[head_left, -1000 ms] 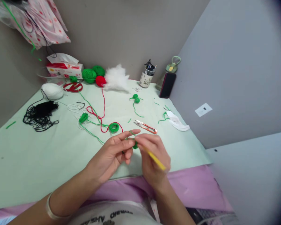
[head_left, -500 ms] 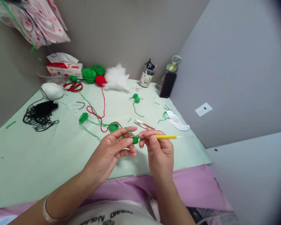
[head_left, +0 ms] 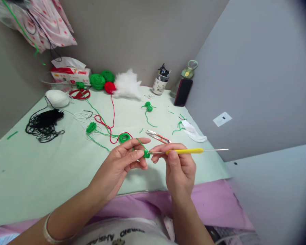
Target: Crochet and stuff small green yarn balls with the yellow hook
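Between the thumb and fingers of my left hand (head_left: 124, 158) is a small green crochet piece (head_left: 146, 154). Green yarn runs up from it over my raised left index finger. My right hand (head_left: 180, 166) is closed round the yellow handle of a crochet hook (head_left: 186, 151), held nearly level. The hook's thin metal tip points left and meets the green piece; whether it is through a stitch I cannot tell. A green yarn coil (head_left: 124, 137) lies just beyond my left hand. Small thread snips (head_left: 158, 136) lie behind my right hand.
Green yarn balls (head_left: 97, 82), a red ball (head_left: 109, 87) and white stuffing (head_left: 127, 85) sit at the back. Black yarn (head_left: 47, 122) lies left. A pen cup (head_left: 160, 83), a phone (head_left: 183, 92) and a white cloth piece (head_left: 193, 131) are to the right.
My right hand and the crochet hook have moved a little to the right, away from my left hand. The green piece has tilted slightly; the left hand stays nearly in place.
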Tool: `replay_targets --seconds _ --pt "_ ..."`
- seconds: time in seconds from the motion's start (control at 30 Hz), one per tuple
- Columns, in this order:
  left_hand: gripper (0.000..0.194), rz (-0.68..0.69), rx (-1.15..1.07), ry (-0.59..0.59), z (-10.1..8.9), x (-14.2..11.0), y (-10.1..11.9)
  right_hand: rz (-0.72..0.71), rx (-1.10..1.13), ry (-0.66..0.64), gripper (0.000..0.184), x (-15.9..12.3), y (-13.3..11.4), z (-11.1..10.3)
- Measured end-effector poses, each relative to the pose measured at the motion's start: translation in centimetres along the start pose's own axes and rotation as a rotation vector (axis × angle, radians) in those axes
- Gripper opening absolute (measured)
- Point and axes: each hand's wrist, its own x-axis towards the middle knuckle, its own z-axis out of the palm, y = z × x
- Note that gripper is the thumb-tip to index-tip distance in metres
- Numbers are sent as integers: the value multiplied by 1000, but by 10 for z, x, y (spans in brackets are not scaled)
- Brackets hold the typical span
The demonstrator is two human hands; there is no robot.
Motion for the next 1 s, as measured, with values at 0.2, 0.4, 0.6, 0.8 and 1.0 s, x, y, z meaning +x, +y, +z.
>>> replay_targets --seconds 0.2,0.4,0.6,0.8,1.0 --pt "22 93 108 10 0 -1 -5 -264 -338 -39 25 -4 -3 -1" --pt "32 16 -31 -5 3 0 -8 -625 -915 -94 35 -11 5 1" --pt "27 -70 -149 18 -1 4 -2 -271 -329 52 25 -3 6 1" --pt "31 18 -79 18 4 1 -2 -136 -156 47 19 3 7 5" --pt "27 33 -75 13 1 2 1 -146 -119 123 19 -2 5 4"
